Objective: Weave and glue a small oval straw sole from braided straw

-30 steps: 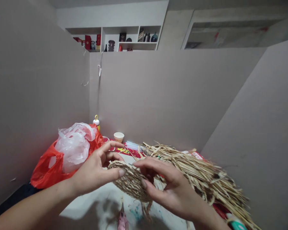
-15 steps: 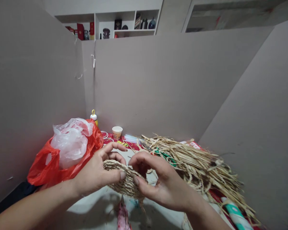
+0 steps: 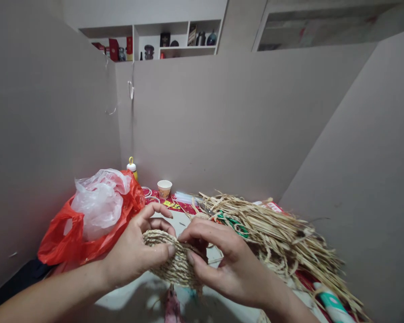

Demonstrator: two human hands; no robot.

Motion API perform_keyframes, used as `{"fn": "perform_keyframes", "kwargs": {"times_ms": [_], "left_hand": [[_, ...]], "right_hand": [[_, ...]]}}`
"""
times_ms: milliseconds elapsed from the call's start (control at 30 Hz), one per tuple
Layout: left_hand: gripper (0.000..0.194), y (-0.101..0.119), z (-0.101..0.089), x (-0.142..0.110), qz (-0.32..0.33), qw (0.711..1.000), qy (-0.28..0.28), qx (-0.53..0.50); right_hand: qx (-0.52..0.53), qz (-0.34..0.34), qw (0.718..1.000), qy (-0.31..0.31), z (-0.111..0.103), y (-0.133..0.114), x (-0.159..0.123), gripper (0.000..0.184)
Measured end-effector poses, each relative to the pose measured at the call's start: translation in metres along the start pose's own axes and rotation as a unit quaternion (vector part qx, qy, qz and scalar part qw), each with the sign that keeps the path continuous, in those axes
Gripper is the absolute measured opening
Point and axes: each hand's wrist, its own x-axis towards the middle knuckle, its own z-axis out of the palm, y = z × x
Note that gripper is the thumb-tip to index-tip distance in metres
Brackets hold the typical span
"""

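Between my hands, above the pale work surface (image 3: 128,294), is a small round piece of woven straw rope (image 3: 175,265) in coiled rows, its upper rim facing me. My left hand (image 3: 150,251) grips its left side, thumb on the outer wall and fingers behind. My right hand (image 3: 215,251) pinches the rim at the right with thumb and forefinger; its other fingers are partly hidden behind the piece. A loose strand hangs from the lower right side. Just below lies a pink, narrow-tipped object (image 3: 172,307), cut off by the frame's edge.
A red plastic bag (image 3: 62,237) holding clear plastic sits at left. Behind stand a paper cup (image 3: 164,189) and a yellow-white bottle (image 3: 131,168). Green-handled scissors (image 3: 235,224) lie against a heap of dry straw (image 3: 283,233) at right, near a green-white roll (image 3: 333,303). Grey partitions enclose the table.
The woven piece has tilted a little, showing more of its outer wall. My right fingers have closed in nearer the rim. The view has shifted slightly upward.
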Motion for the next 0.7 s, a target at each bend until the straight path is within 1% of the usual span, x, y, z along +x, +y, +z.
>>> {"fn": "perform_keyframes", "kwargs": {"times_ms": [100, 167, 233, 267, 333, 367, 400, 433, 467, 533, 567, 600, 633, 667, 700], "left_hand": [[0.035, -0.001, -0.001, -0.002, 0.026, 1.0, 0.006, -0.014], [0.032, 0.0, -0.002, -0.004, 0.058, 0.998, 0.013, -0.021], [0.029, 0.0, -0.003, -0.004, 0.089, 0.995, 0.024, -0.026], [0.028, 0.001, -0.003, -0.005, 0.1, 0.994, 0.031, -0.028], [0.028, 0.002, -0.004, -0.005, 0.12, 0.991, 0.043, -0.031], [0.027, 0.003, -0.004, -0.006, 0.13, 0.99, 0.051, -0.031], [0.027, 0.003, -0.004, -0.007, 0.141, 0.988, 0.063, -0.03], [0.027, 0.004, -0.004, -0.007, 0.153, 0.985, 0.077, -0.027], [0.026, 0.004, -0.004, -0.008, 0.165, 0.981, 0.094, -0.024], [0.025, 0.005, -0.004, -0.01, 0.193, 0.972, 0.132, -0.018], [0.024, 0.005, -0.004, -0.011, 0.207, 0.967, 0.148, -0.017], [0.023, 0.005, -0.004, -0.012, 0.22, 0.962, 0.161, -0.019], [0.022, 0.006, -0.004, -0.012, 0.231, 0.957, 0.172, -0.022], [0.021, 0.006, -0.004, -0.012, 0.24, 0.954, 0.18, -0.028], [0.021, 0.007, -0.004, -0.012, 0.245, 0.951, 0.185, -0.037]], "right_hand": [[0.007, 0.002, 1.0, -0.002, 0.0, 0.001, -0.005, 0.032], [0.011, 0.011, 1.0, 0.013, 0.001, 0.004, -0.01, 0.046], [0.026, 0.035, 0.999, 0.031, 0.002, 0.009, -0.015, 0.061], [0.038, 0.047, 0.998, 0.034, 0.003, 0.011, -0.017, 0.066], [0.065, 0.067, 0.995, 0.035, 0.004, 0.017, -0.018, 0.07], [0.077, 0.072, 0.994, 0.038, 0.003, 0.019, -0.017, 0.069], [0.089, 0.074, 0.992, 0.056, 0.003, 0.02, -0.016, 0.068], [0.101, 0.071, 0.988, 0.092, 0.003, 0.021, -0.015, 0.064], [0.115, 0.064, 0.981, 0.144, 0.003, 0.021, -0.014, 0.056], [0.151, 0.037, 0.949, 0.273, 0.006, 0.02, -0.014, 0.03], [0.17, 0.023, 0.931, 0.321, 0.01, 0.02, -0.015, 0.017], [0.189, 0.014, 0.919, 0.345, 0.017, 0.019, -0.016, 0.012], [0.207, 0.019, 0.917, 0.34, 0.026, 0.018, -0.017, 0.018], [0.225, 0.032, 0.921, 0.315, 0.037, 0.017, -0.018, 0.024], [0.248, 0.072, 0.925, 0.278, 0.05, 0.016, -0.018, 0.027]]}}
